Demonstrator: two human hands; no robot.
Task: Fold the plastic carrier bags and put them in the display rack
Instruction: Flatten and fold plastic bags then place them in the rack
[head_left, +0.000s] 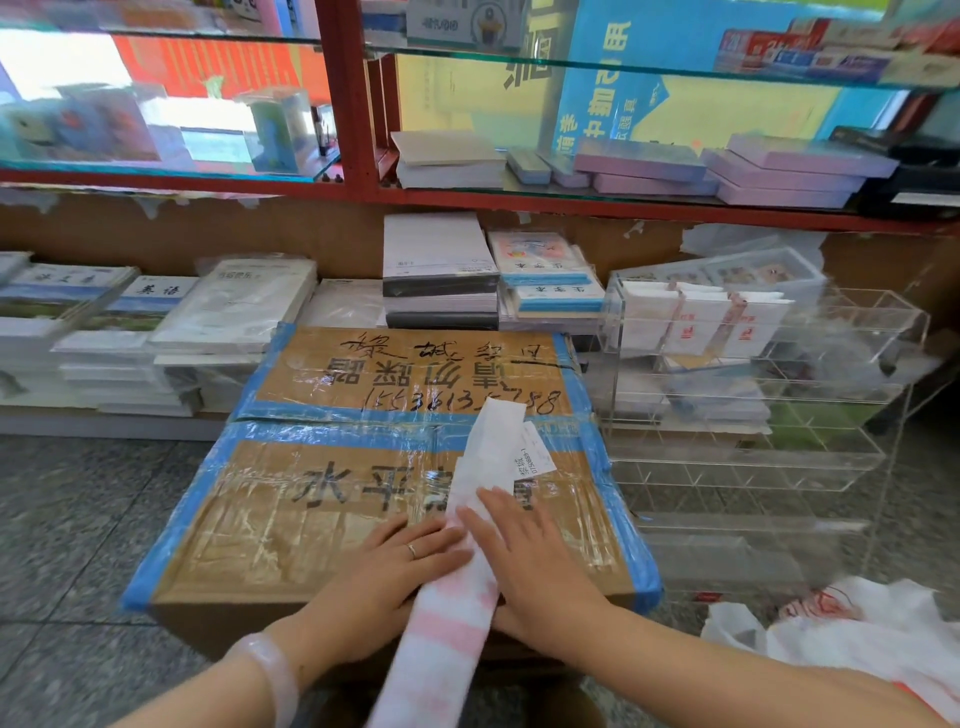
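Carrier bag (467, 530), folded narrow, lies under both hands' flat fingers (483, 525).

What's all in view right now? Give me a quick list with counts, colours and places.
Bag strip: one, white and pink, folded long on the box.
Cardboard box: one, brown, blue tape, centre.
Display rack: one, clear, right; top tier holds folded white bags.
Loose bags: pile, white and red, lower right.
Book stacks: several, mostly white, behind.
Left hand: flat on the strip.
Right hand: flat on the strip.
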